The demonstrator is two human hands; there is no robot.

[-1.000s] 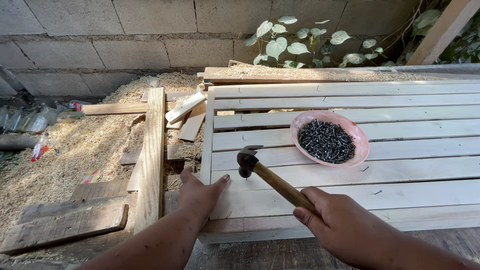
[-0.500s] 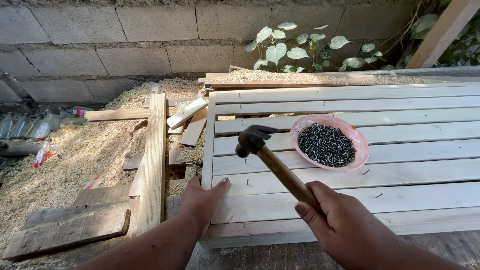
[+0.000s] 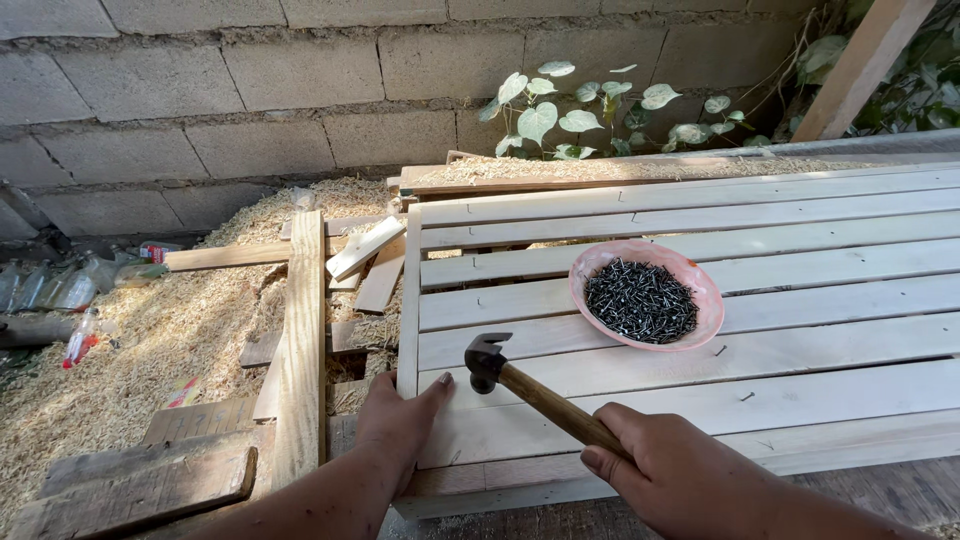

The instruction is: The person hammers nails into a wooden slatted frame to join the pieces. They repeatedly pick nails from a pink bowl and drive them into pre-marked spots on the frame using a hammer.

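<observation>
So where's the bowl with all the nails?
The pink bowl of nails sits on the slatted wooden panel, right of centre in the head view, just beyond the hammer head.

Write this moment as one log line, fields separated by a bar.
right hand: grips hammer by handle | hammer head: low over slatted wooden panel | left hand: flat on panel's left edge | pink bowl: holds dark nails

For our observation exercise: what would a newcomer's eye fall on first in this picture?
The pink round bowl of dark nails sits on the pale wooden slatted frame, right of centre. Nearer the camera, the right hand grips a wooden-handled steel hammer, its head by the left hand pressing the frame's corner.
</observation>
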